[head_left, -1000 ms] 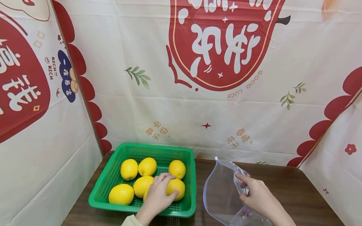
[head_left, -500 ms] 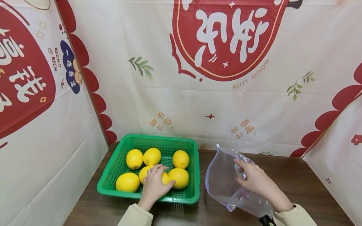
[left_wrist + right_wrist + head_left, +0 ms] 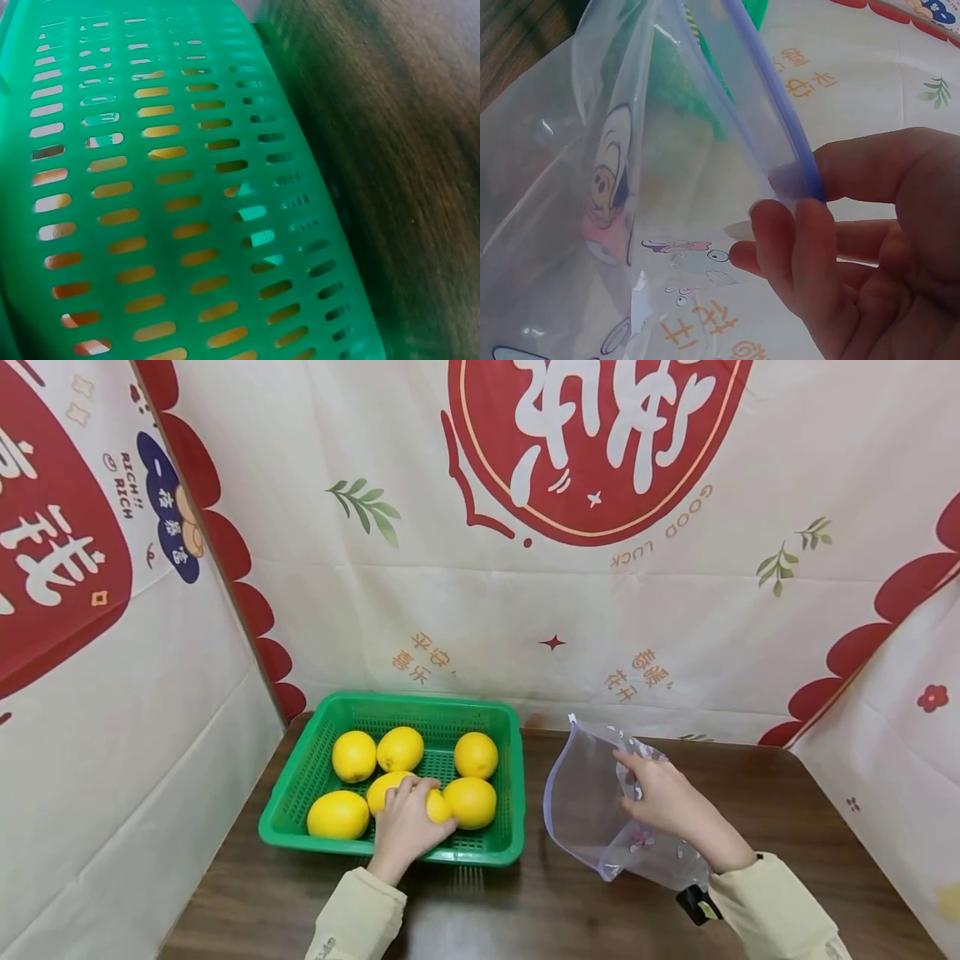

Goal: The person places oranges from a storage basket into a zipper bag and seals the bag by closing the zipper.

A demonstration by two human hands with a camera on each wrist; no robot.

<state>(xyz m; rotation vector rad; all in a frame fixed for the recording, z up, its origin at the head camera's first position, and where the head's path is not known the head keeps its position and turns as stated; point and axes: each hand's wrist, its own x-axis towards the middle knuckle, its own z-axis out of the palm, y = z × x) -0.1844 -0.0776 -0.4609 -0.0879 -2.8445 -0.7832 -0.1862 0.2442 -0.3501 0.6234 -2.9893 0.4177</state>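
Observation:
Several yellow lemons (image 3: 337,815) lie in a green plastic basket (image 3: 390,853). My left hand (image 3: 407,828) reaches over the basket's near rim and grips a lemon (image 3: 437,807) at the front, thumb on its right side and fingers over the top. In the left wrist view the basket wall (image 3: 169,217) hides that hand; yellow shows through its slots. On the right, my right hand (image 3: 667,806) pinches the edge of a clear zip bag (image 3: 592,802). The bag's mouth gapes toward the basket. The right wrist view shows its purple zip edge (image 3: 780,105) between thumb and fingers, with cartoon prints on the film.
Both stand on a dark wooden table (image 3: 525,910). A printed cloth (image 3: 480,602) rises behind it, with more cloth panels (image 3: 150,735) at both sides. A black band (image 3: 697,904) sits at the right cuff.
The left hand has settled lower onto a front lemon, its fingers closing round it. The right hand keeps its hold on the bag. The head view has tilted, shifting the scene upward.

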